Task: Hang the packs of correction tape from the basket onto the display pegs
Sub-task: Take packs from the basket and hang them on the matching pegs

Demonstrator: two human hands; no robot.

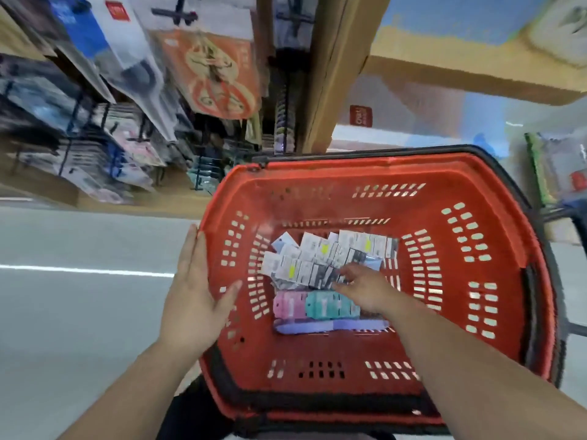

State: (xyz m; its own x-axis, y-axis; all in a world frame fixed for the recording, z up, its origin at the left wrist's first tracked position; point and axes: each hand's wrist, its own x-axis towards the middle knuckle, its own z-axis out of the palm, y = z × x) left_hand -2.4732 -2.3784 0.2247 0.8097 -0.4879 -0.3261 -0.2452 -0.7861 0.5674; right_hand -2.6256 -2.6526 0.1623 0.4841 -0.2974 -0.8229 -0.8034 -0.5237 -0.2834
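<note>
Two bare forearms enter from the bottom edge, one to each side of a red perforated plastic shopping basket (451,312) with a black handle (508,173). Left hand (193,290) lies flat against the basket's left rim, fingers straight and close together, thumb resting over the rim on the inner wall; this contact appears intended to steady the basket while the other hand works. Right hand (365,292) reaches down to the basket floor, fingers extended and slightly spread, fingertips (346,276) touching a loose heap of white-backed card packs of correction tape (317,255); no pack is visibly gripped. Nearer the person, pink, teal and purple packs (317,304) lie in rows, partly beneath the right hand. All visible packs lie in the basket. Dark metal display pegs (174,14) carrying blurred hanging goods stand up and to the left, well apart from the basket, beside a wooden upright (330,74). Judgement: the step in hand is selecting a pack; hanging is not yet begun.
</note>
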